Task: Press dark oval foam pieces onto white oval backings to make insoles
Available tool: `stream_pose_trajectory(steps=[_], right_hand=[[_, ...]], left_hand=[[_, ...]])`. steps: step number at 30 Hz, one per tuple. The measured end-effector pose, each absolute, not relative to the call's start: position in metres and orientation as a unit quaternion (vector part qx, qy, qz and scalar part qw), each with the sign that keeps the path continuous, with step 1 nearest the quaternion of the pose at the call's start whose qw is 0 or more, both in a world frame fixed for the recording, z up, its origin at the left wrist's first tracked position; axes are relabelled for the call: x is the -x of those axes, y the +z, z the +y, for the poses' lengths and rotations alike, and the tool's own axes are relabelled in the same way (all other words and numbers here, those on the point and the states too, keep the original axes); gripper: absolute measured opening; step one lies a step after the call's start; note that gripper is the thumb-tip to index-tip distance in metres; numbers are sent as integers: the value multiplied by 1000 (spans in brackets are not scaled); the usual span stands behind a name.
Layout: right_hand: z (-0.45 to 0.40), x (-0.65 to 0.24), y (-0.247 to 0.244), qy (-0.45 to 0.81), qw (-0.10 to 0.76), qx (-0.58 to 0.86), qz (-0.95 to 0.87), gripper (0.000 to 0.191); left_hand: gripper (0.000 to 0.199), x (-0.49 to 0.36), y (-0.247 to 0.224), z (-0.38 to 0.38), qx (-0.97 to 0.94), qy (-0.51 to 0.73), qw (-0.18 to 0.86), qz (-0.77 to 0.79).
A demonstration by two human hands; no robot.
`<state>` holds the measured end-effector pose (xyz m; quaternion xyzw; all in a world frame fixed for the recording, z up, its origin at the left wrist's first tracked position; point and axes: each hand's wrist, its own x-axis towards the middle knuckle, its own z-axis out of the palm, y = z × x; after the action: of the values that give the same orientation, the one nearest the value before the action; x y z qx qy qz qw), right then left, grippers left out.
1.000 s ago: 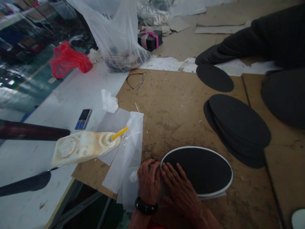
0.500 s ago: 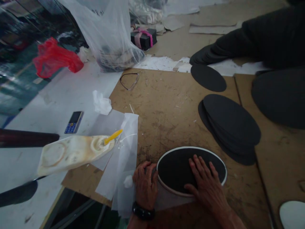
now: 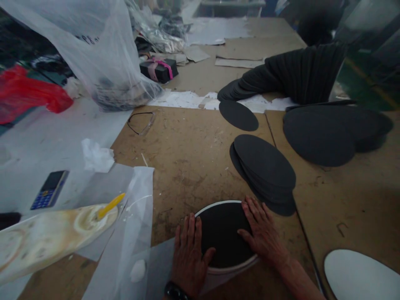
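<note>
A black oval panel with a white rim [image 3: 226, 233] lies flat on the brown work board in front of me. My left hand [image 3: 191, 252] rests on its left edge, fingers stretched forward and thumb reaching over the black face. On the opposite edge lies my right hand [image 3: 261, 229], fingers spread and palm down. Pale sheet material shows under the panel's near side. Just beyond my right hand is a loose stack of black ovals [image 3: 265, 166], with a single black oval [image 3: 238, 115] farther back.
At left are a yellow-handled tool [image 3: 111, 206] on a stained whitish container [image 3: 59, 233], a keypad phone [image 3: 50, 189] and crumpled tissue [image 3: 98, 156]. Eyeglasses [image 3: 141, 123] lie farther back. More black ovals [image 3: 318, 135] and a white oval [image 3: 362, 275] are at right. A plastic bag [image 3: 115, 62] stands behind.
My left hand has moved from beside the panel onto its left edge, fingers now straightened. My right hand has shifted to the right edge. The camera view has turned rightward.
</note>
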<state>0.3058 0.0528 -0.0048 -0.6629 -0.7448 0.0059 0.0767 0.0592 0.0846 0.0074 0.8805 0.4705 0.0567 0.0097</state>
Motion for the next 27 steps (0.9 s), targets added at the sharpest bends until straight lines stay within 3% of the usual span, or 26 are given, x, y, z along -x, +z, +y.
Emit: stream_pose_trajectory(steps=[9, 15, 21, 23, 27], right_hand=[[44, -331, 0, 9, 116, 658, -744, 46], [72, -341, 37, 155, 75, 678, -714, 53], [68, -340, 58, 301, 130, 668, -668, 24], [65, -337, 54, 297, 140, 659, -677, 25], [73, -331, 50, 251, 100, 666, -696, 47]], left_hand=[[59, -59, 17, 89, -871, 51, 38, 487], [66, -60, 36, 108, -839, 58, 171, 513], [67, -50, 52, 120, -796, 31, 257, 547], [61, -49, 53, 120, -789, 20, 260, 557], [58, -46, 43, 120, -800, 13, 236, 551]])
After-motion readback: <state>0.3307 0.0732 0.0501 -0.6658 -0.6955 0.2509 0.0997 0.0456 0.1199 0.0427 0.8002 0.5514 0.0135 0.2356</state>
